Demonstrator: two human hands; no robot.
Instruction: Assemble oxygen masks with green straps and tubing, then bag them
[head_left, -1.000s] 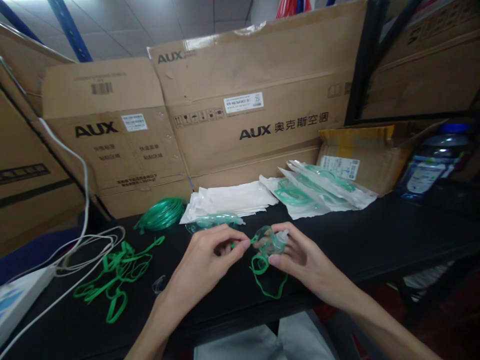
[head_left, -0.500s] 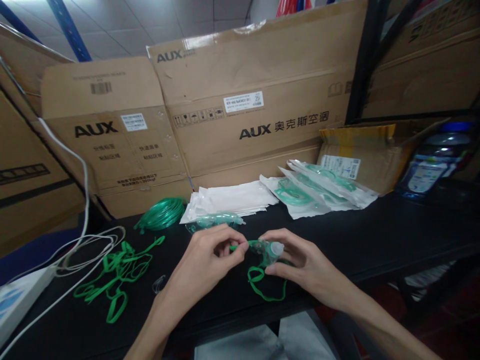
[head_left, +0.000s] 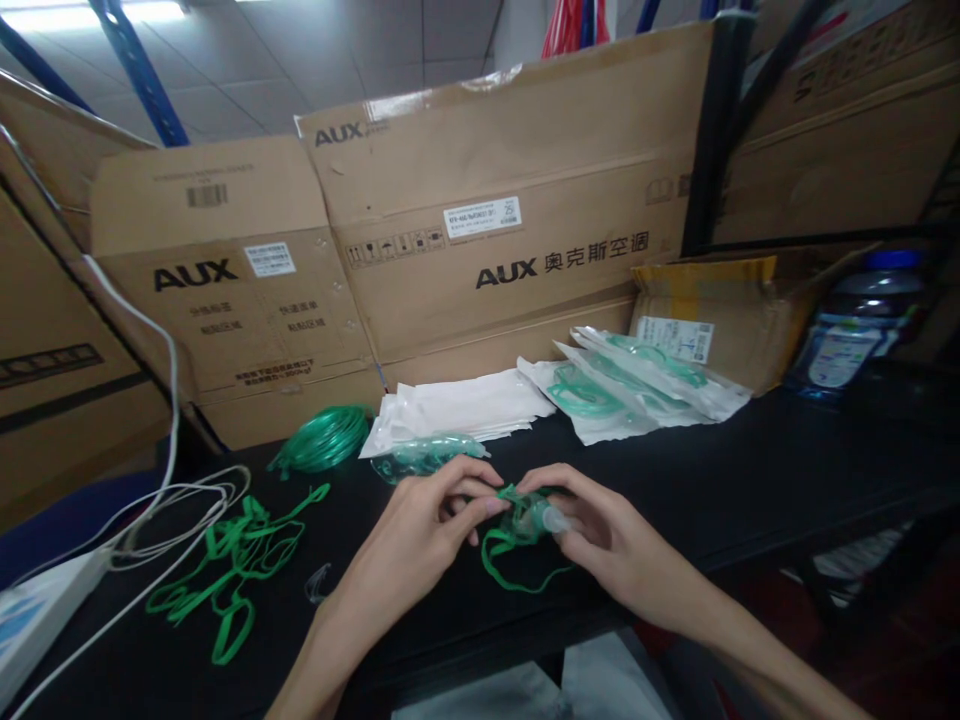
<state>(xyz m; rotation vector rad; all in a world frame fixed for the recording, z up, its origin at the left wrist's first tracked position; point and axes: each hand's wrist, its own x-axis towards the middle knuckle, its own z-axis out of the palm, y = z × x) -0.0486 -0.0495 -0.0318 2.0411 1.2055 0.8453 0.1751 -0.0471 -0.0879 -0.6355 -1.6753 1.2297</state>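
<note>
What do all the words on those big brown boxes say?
"AUX": left cardboard box, printed on its front.
"AUX": big middle box, top left corner.
"AUX 奥克斯空调": same box, front.
White stickers, barcodes, small print and the bottle label: too small or blurred to read.

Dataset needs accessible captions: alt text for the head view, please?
Two bare hands meet over a black table: the left hand pinches a green strap at a small clear green mask that the right hand holds. Loose green straps lie to the left, sealed packets and AUX cartons behind.
</note>
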